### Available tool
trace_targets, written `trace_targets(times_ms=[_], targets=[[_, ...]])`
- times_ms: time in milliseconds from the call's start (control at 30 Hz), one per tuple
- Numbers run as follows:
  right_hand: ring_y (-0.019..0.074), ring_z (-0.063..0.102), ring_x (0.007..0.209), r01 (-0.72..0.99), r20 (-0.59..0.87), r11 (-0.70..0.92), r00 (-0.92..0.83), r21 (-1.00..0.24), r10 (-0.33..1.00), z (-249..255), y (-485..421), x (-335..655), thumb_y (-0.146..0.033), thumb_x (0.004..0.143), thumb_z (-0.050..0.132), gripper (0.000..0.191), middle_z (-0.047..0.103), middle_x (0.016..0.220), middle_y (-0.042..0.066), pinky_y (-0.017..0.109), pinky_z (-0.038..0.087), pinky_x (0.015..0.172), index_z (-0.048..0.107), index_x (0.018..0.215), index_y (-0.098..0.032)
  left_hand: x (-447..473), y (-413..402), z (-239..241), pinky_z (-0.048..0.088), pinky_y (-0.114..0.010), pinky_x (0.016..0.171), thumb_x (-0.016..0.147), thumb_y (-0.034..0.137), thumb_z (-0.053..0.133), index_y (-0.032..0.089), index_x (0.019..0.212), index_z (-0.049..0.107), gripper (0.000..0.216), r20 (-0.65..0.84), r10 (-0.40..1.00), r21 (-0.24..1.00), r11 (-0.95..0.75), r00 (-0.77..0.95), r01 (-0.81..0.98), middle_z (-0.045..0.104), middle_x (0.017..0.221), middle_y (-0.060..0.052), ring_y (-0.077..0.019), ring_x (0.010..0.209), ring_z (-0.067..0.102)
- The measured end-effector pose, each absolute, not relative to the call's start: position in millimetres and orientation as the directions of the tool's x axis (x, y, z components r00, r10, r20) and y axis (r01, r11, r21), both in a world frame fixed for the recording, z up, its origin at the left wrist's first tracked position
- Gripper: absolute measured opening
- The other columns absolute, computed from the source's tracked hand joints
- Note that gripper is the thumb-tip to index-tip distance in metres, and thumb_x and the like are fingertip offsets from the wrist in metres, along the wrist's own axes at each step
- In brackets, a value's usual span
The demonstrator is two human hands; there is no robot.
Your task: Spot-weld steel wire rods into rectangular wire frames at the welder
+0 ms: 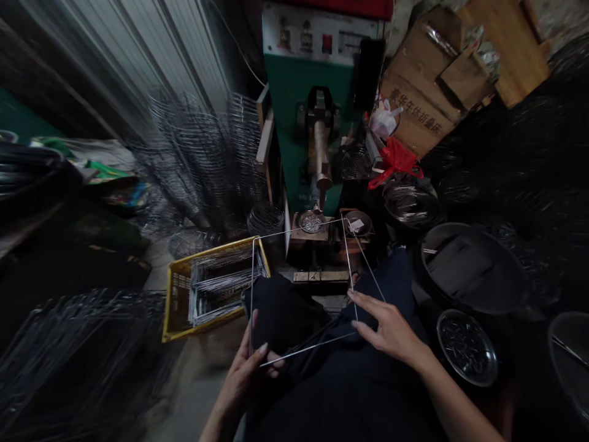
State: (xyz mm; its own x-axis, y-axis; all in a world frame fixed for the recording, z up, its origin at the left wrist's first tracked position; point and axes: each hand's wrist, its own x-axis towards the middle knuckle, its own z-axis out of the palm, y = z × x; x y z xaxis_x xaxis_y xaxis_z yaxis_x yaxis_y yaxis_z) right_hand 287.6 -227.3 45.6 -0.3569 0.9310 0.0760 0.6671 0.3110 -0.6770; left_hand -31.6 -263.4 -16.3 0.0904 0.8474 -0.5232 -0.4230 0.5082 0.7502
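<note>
A thin wire frame (253,282), bent into a four-sided shape, stretches between my hands above my lap. My left hand (248,362) grips its near left corner, thumb and fingers round the wire. At the right side, my right hand (384,325) pinches the frame near its other near corner. A further straight wire (368,261) slants from the far right corner down to my right hand; whether it joins the frame I cannot tell. The far side of the frame passes in front of a small dish of metal bits (311,221) beneath the machine's arm (321,153).
A green machine (285,123) stands straight ahead. Left of my knees is a yellow crate (172,307) of wire frames, with stacked wire rings (184,153) behind. On the right are a large dark basin (478,264), a bowl of small parts (467,348) and a cardboard box (414,92).
</note>
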Motion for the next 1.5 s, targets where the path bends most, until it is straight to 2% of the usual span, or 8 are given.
trace_targets(times_ms=[233,433,600,833,900,1000,1167,1500], targets=[[0.0238,0.051,0.128,0.675,0.078,0.308,-0.349,-0.670,0.934,45,-226,290,-0.025,0.086,0.061,0.058,0.052,0.140,0.005,0.041,0.044,0.108,0.047,0.142,-0.026,-34,-261,-19,0.047,-0.023,0.051,0.078,0.036,0.073,0.031,0.153,0.002,0.104,-0.502,0.859,0.769,0.498,0.105,-0.401,0.068,0.062,-0.003,-0.0155,0.050,0.059],[0.0253,0.053,0.125,0.691,0.070,0.285,-0.322,-0.665,0.944,33,-222,295,-0.027,0.087,0.060,0.054,0.055,0.137,0.005,0.043,0.046,0.106,0.050,0.140,-0.026,-35,-255,-22,0.050,-0.024,0.054,0.082,0.033,0.070,0.028,0.153,-0.007,0.104,-0.453,0.874,0.765,0.483,0.178,-0.425,0.071,0.067,-0.005,-0.0180,0.057,0.065],[0.0267,0.056,0.122,0.686,-0.012,0.193,-0.283,-0.701,0.959,17,-213,300,-0.028,0.086,0.059,0.054,0.054,0.139,0.002,0.038,0.060,0.085,0.052,0.139,-0.028,-33,-244,-27,0.053,-0.025,0.057,0.085,0.030,0.067,0.029,0.152,-0.009,0.102,-0.387,0.892,0.794,0.450,0.231,-0.408,0.074,0.073,-0.007,-0.0197,0.062,0.069],[0.0255,0.060,0.117,0.682,-0.053,0.151,-0.268,-0.715,0.962,9,-206,304,-0.026,0.084,0.060,0.054,0.055,0.138,0.001,0.032,0.062,0.072,0.052,0.138,-0.027,-30,-235,-29,0.054,-0.026,0.058,0.086,0.029,0.065,0.027,0.152,-0.010,0.101,-0.369,0.893,0.805,0.446,0.258,-0.392,0.074,0.073,-0.007,-0.0213,0.066,0.071],[0.0254,0.059,0.119,0.676,-0.058,0.149,-0.273,-0.722,0.960,8,-207,302,-0.026,0.084,0.060,0.055,0.054,0.138,0.001,0.032,0.062,0.073,0.052,0.138,-0.028,-30,-235,-28,0.054,-0.026,0.058,0.087,0.029,0.065,0.027,0.152,-0.011,0.099,-0.370,0.891,0.805,0.449,0.264,-0.388,0.074,0.073,-0.007,-0.0212,0.067,0.071],[0.0239,0.055,0.124,0.662,-0.064,0.177,-0.323,-0.729,0.944,6,-208,297,-0.025,0.085,0.059,0.055,0.054,0.139,0.001,0.035,0.060,0.085,0.051,0.139,-0.028,-28,-237,-27,0.055,-0.026,0.060,0.088,0.029,0.064,0.027,0.152,-0.011,0.099,-0.398,0.879,0.796,0.473,0.262,-0.377,0.074,0.075,-0.008,-0.0206,0.068,0.071],[0.0207,0.051,0.128,0.630,0.001,0.279,-0.405,-0.725,0.914,5,-210,286,-0.023,0.085,0.061,0.055,0.053,0.140,0.002,0.038,0.042,0.109,0.050,0.139,-0.025,-24,-237,-25,0.054,-0.025,0.059,0.086,0.029,0.065,0.025,0.152,-0.013,0.101,-0.411,0.876,0.796,0.480,0.254,-0.368,0.074,0.073,-0.007,-0.0203,0.066,0.070],[0.0227,0.052,0.127,0.643,0.023,0.256,-0.348,-0.722,0.937,11,-211,290,-0.027,0.085,0.062,0.057,0.054,0.139,0.003,0.040,0.043,0.108,0.049,0.141,-0.026,-22,-236,-28,0.053,-0.026,0.059,0.088,0.029,0.063,0.027,0.151,-0.013,0.099,-0.404,0.876,0.789,0.479,0.262,-0.386,0.073,0.074,-0.008,-0.0196,0.065,0.069]])
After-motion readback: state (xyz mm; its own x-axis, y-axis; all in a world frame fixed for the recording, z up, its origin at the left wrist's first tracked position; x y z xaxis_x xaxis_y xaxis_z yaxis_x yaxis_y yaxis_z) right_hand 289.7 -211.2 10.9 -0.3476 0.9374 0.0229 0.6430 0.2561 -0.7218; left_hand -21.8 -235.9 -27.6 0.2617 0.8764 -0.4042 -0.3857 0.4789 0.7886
